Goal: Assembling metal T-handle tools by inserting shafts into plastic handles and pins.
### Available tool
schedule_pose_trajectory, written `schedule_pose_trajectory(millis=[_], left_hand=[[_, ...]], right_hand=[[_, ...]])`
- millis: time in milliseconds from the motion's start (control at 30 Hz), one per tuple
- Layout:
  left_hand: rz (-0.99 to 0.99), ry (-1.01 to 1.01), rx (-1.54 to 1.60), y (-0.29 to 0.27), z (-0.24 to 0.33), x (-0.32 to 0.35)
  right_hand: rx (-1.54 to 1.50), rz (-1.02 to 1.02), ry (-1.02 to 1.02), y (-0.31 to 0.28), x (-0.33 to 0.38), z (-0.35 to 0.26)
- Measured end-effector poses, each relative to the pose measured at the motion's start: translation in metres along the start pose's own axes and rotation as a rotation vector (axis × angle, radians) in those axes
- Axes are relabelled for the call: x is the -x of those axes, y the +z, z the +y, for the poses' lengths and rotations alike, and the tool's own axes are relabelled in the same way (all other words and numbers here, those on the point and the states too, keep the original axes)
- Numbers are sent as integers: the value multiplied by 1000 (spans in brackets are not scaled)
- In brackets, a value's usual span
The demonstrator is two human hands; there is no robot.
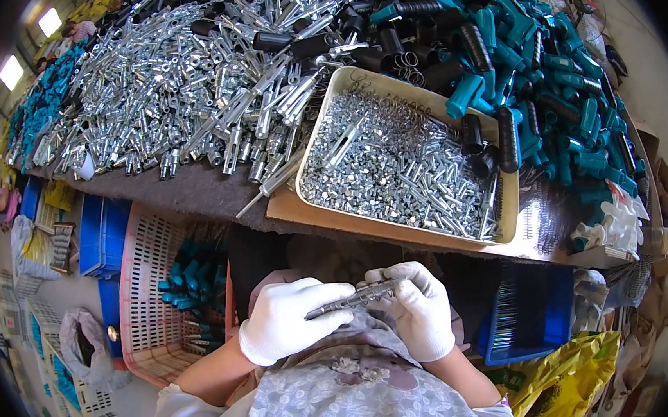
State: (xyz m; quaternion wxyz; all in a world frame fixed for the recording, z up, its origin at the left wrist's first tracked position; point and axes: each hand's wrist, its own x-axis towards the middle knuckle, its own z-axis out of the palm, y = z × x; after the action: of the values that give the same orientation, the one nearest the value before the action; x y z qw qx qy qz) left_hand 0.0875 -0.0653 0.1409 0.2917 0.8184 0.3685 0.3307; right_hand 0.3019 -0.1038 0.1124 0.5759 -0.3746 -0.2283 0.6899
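Note:
Over my lap, both hands are in white gloves with dark fingertips. My left hand [292,319] is closed round the left part of a slim grey metal shaft [364,295]. The fingers of my right hand [418,305] pinch the far right end of the same shaft, which tilts slightly up to the right. Small details along the shaft are too fine to make out. Beyond my hands, a cream tray [517,218] on the bench holds small metal nuts, pins and springs. A long slotted metal shaft [272,183] juts over the bench edge left of the tray.
Shiny metal shafts [175,88] are heaped at the back left, teal and black plastic handles [509,46] at the right. Below the bench stand a pink basket [133,295] with teal-handled pieces and a blue bin [550,309]. A yellow sack [571,382] lies at lower right.

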Motion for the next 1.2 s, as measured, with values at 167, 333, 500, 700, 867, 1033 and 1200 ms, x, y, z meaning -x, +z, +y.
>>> schedule_pose_trajectory(millis=[167, 333, 500, 700, 867, 1033, 1200], left_hand=[[-7, 27, -93, -1, 3, 2], [22, 68, -95, 0, 0, 3], [-1, 15, 25, 1, 1, 2], [30, 120, -150, 3, 2, 5], [85, 226, -282, 6, 4, 3], [81, 184, -309, 6, 7, 3], [48, 225, -402, 4, 12, 0]], right_hand=[[-29, -1, 28, -1, -1, 6], [-104, -69, 17, -3, -4, 11], [-214, -214, -52, -2, -10, 17], [-133, -112, -65, -5, -4, 18], [-277, 7, 34, -6, -3, 25], [-557, -162, -33, -10, -9, 40], [-543, -124, -14, 4, -6, 30]])
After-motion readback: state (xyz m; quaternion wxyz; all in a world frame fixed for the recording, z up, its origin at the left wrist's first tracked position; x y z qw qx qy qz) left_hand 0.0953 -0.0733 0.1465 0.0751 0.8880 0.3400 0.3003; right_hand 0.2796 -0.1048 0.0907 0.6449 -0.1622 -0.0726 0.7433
